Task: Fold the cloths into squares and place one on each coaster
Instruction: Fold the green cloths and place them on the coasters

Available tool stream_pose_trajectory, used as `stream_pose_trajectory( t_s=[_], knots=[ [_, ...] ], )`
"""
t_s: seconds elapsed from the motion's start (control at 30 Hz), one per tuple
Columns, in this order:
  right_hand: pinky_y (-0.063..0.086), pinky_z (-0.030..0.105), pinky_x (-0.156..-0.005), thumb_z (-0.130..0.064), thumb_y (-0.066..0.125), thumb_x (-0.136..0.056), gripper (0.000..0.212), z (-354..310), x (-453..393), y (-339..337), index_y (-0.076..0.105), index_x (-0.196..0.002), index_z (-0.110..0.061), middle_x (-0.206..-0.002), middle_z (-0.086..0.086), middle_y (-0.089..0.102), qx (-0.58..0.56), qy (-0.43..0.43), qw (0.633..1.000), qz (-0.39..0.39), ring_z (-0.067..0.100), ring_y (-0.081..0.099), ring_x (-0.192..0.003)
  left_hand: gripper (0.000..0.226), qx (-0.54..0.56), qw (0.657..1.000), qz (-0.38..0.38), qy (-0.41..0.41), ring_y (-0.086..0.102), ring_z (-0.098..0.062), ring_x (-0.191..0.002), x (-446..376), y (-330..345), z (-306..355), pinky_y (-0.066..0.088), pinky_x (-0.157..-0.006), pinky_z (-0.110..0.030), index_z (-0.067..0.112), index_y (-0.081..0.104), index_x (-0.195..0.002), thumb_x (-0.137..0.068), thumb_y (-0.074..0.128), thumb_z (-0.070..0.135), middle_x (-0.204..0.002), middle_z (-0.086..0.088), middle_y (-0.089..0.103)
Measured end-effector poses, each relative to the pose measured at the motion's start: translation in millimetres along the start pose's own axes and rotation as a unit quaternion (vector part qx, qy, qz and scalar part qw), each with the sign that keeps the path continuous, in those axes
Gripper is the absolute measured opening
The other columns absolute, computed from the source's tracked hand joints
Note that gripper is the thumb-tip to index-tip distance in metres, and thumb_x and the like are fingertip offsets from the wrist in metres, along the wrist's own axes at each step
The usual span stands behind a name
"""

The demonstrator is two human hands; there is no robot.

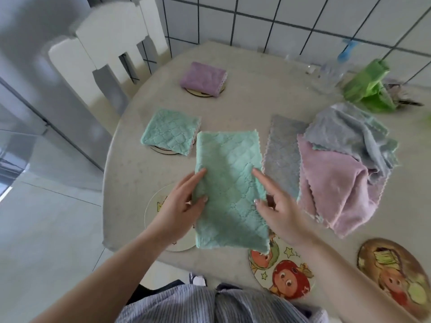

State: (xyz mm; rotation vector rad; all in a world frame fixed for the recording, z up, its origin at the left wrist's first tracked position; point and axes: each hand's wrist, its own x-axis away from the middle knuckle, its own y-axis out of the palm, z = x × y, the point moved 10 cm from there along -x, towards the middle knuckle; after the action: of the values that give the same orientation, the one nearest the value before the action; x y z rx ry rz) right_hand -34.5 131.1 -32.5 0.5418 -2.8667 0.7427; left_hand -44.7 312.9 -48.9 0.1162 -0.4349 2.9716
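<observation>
Near the table's front edge, a green cloth point(229, 190) folded to a long strip, held up lengthwise between both hands. Left hand point(184, 206) grips its left edge, thumb on top, fingers curled under. Right hand point(277, 206) pinches the right edge, forefinger stretched along the top. Cloth's near end hangs over a cartoon coaster point(279, 269); a pale coaster point(161, 220) lies partly hidden under the left hand and the cloth.

Far left of the strip: a second green cloth point(170, 131), folded square, sitting on a coaster with only the rim showing. Farther back, a purple cloth point(203, 78), also folded square, on another coaster.

Right of the strip: a grey cloth point(282, 150) lying flat, just beside a loose heap of a pink cloth point(335, 194) and another grey cloth point(349, 134) crumpled on top. Near right corner: a brown picture coaster point(394, 276), bare.

Round table point(130, 171), pale. White chair point(112, 50) at far left.
</observation>
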Motion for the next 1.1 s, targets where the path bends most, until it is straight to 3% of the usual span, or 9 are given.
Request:
stream_pose_trajectory(
  t_s=[0.1, 0.17, 0.27, 0.37, 0.5, 0.6, 0.77, 0.97, 1.1],
  knots=[
    [0.041, 0.029, -0.103, -0.013, 0.048, -0.093, 0.062, 27.1, -1.0, 14.8, 0.023, -0.143, -0.039, -0.151, -0.018, 0.024, -0.015, 0.055, 0.998, 0.006, 0.006, 0.048, -0.122, 0.050, -0.036, 0.994, -0.036, -0.093, 0.056, -0.011, -0.110, -8.9, 7.7, -37.9, 0.049, -0.095, -0.033, 0.038, 0.040, -0.135, -0.092, 0.052, 0.015, -0.135, 0.021, 0.041],
    [0.034, 0.044, -0.104, -0.016, 0.048, -0.094, 0.060, 54.1, -0.8, 29.8, 0.023, -0.144, -0.038, -0.151, -0.004, 0.028, -0.042, 0.142, 0.989, -0.005, 0.029, 0.037, -0.129, 0.050, -0.049, 0.983, -0.050, -0.172, 0.058, -0.012, -0.107, -4.3, 13.1, -62.9, 0.049, -0.094, -0.038, 0.039, 0.040, -0.134, -0.092, 0.052, 0.016, -0.133, 0.014, 0.044],
    [0.027, 0.036, -0.108, -0.022, 0.050, -0.093, 0.058, 70.0, 3.1, 35.3, 0.024, -0.142, -0.039, -0.151, -0.005, 0.028, -0.075, 0.182, 0.980, 0.013, 0.015, 0.030, -0.137, 0.044, 0.036, 0.973, -0.034, -0.225, 0.062, -0.010, -0.096, 4.6, 12.7, -76.6, 0.054, -0.087, -0.036, 0.038, 0.048, -0.129, -0.094, 0.050, 0.011, -0.124, 0.011, 0.052],
    [0.031, 0.034, -0.103, -0.028, 0.053, -0.092, 0.057, 73.2, 15.9, 35.3, 0.027, -0.140, -0.040, -0.144, -0.009, 0.036, -0.043, 0.179, 0.983, 0.009, 0.008, 0.037, -0.126, 0.035, 0.095, 0.961, -0.031, -0.259, 0.066, -0.018, -0.095, 19.2, 9.5, -85.5, 0.056, -0.082, -0.038, 0.041, 0.057, -0.110, -0.094, 0.049, 0.010, -0.116, -0.001, 0.060],
    [0.039, 0.024, -0.090, -0.028, 0.057, -0.089, 0.056, 74.7, 29.1, 39.9, 0.032, -0.137, -0.040, -0.136, -0.010, 0.044, -0.005, 0.186, 0.982, -0.011, 0.008, 0.050, -0.111, 0.028, 0.108, 0.949, -0.088, -0.283, 0.068, -0.016, -0.088, 37.2, 20.2, -86.1, 0.056, -0.071, -0.025, 0.024, 0.058, -0.111, -0.095, 0.046, 0.005, -0.108, -0.008, 0.066],
    [0.047, 0.043, -0.092, -0.026, 0.058, -0.089, 0.040, 73.1, 29.0, 40.6, 0.046, -0.122, -0.044, -0.123, 0.002, 0.057, -0.005, 0.195, 0.981, -0.022, 0.031, 0.056, -0.110, 0.026, 0.104, 0.943, -0.088, -0.305, 0.068, -0.013, -0.084, 41.0, 21.4, -92.4, 0.056, -0.070, -0.025, 0.021, 0.062, -0.108, -0.096, 0.044, 0.006, -0.103, -0.005, 0.067],
    [0.048, 0.050, -0.092, -0.021, 0.050, -0.094, 0.028, 92.5, 45.6, 51.4, 0.067, -0.091, -0.043, -0.104, -0.014, 0.065, -0.054, 0.264, 0.962, -0.031, 0.036, 0.062, -0.098, 0.046, 0.083, 0.930, -0.103, -0.342, 0.067, -0.012, -0.064, 50.3, 21.3, -105.1, 0.056, -0.060, -0.029, 0.024, 0.066, -0.106, -0.095, 0.031, -0.004, -0.097, -0.004, 0.066],
    [0.050, 0.035, -0.062, -0.001, 0.045, -0.092, 0.037, 112.3, 60.5, 65.5, 0.069, -0.100, -0.027, -0.087, 0.008, 0.072, -0.211, 0.323, 0.922, -0.027, 0.023, 0.060, -0.067, 0.037, 0.028, 0.944, -0.099, -0.312, 0.063, -0.023, -0.077, 47.2, 16.3, -103.4, 0.055, -0.081, -0.046, 0.028, 0.068, -0.097, -0.091, 0.047, -0.001, -0.099, -0.012, 0.069],
    [0.044, 0.032, -0.051, -0.009, 0.057, -0.089, 0.025, 106.5, 52.0, 56.2, 0.072, -0.098, -0.027, -0.076, 0.012, 0.072, -0.204, 0.297, 0.933, -0.010, 0.022, 0.055, -0.054, 0.041, -0.043, 0.956, -0.082, -0.278, 0.052, -0.013, -0.055, 29.3, 6.0, -89.3, 0.049, -0.055, -0.030, 0.035, 0.073, -0.074, -0.084, 0.048, 0.004, -0.067, 0.002, 0.066]
  ],
)
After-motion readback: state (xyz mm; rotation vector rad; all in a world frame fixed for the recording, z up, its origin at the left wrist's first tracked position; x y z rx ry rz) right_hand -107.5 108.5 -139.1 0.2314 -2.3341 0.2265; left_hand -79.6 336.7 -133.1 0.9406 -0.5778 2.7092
